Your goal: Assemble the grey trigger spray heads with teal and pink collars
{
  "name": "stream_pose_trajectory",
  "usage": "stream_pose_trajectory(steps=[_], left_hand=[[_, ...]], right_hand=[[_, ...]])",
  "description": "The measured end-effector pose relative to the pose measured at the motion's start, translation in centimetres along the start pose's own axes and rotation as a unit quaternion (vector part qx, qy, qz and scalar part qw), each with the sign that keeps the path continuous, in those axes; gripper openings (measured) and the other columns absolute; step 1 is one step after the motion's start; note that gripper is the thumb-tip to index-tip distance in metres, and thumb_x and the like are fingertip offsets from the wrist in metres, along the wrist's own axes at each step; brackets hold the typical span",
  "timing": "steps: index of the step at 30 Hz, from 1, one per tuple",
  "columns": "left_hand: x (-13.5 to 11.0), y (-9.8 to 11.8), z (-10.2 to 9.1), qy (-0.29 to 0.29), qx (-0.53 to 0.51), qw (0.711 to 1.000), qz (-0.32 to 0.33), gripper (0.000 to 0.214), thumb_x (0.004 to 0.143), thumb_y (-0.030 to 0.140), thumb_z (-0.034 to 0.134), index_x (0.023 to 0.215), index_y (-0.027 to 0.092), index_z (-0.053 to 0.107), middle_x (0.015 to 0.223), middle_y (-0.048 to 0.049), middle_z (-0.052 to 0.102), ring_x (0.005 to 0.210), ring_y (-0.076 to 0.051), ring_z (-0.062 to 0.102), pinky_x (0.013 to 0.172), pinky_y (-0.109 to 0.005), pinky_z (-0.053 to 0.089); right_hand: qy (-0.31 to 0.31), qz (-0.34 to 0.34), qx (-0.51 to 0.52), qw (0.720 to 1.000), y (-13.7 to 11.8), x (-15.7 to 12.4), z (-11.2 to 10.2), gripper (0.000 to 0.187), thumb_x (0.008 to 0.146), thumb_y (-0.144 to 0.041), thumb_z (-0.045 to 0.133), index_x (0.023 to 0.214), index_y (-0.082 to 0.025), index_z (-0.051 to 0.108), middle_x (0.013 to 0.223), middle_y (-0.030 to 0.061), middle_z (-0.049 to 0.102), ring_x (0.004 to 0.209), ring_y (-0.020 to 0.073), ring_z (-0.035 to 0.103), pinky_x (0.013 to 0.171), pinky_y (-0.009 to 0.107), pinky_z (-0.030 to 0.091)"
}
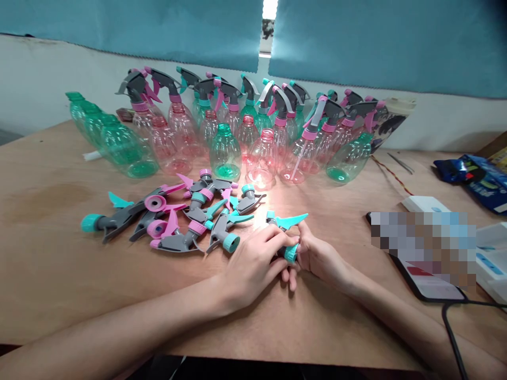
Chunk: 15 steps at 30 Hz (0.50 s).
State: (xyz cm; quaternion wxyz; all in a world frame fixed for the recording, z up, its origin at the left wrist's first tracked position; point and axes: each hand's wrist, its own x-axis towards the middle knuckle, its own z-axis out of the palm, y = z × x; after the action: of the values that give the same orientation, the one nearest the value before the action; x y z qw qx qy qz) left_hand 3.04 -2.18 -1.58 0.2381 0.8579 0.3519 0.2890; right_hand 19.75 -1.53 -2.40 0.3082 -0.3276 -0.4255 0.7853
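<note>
Both my hands meet on one grey spray head (285,227) with a teal trigger and teal collar, low on the wooden table (51,248). My left hand (253,264) wraps over its body, fingers curled. My right hand (317,256) pinches it from the right, near the teal collar. A heap of loose spray heads (178,216), grey with pink or teal parts, lies just left of my hands.
Many clear pink and green bottles (225,150) stand or lie across the back of the table, some capped with spray heads. At the right lie a tablet (425,285) with a black cable, a white box (423,203), a blue packet (475,177) and thin wires.
</note>
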Motion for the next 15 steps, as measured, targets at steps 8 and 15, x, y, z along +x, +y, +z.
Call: stream_pose_trajectory(steps=[8, 15], left_hand=[[1.6, 0.8, -0.6, -0.048, 0.074, 0.996, -0.011, 0.02, 0.083, 0.01, 0.059, 0.101, 0.018, 0.061, 0.098, -0.0047, 0.061, 0.087, -0.02, 0.057, 0.073, -0.031, 0.048], [5.2, 1.2, -1.0, -0.088, 0.175, 0.981, 0.0, 0.016, 0.08, 0.008, 0.054, 0.086, 0.017, 0.066, 0.089, -0.0038, 0.061, 0.08, -0.02, 0.055, 0.067, -0.031, 0.046]], right_hand=[[0.005, 0.02, 0.02, 1.0, -0.7, 0.3, -0.8, 0.021, 0.07, -0.023, 0.045, 0.089, -0.022, 0.036, 0.063, -0.003, 0.061, 0.051, 0.0187, 0.066, 0.034, 0.026, 0.051], [0.089, -0.017, 0.083, 0.992, -1.1, 0.3, -1.6, 0.037, 0.057, -0.003, 0.042, 0.09, -0.02, 0.045, 0.064, -0.0006, 0.065, 0.054, 0.0156, 0.065, 0.044, 0.027, 0.056]])
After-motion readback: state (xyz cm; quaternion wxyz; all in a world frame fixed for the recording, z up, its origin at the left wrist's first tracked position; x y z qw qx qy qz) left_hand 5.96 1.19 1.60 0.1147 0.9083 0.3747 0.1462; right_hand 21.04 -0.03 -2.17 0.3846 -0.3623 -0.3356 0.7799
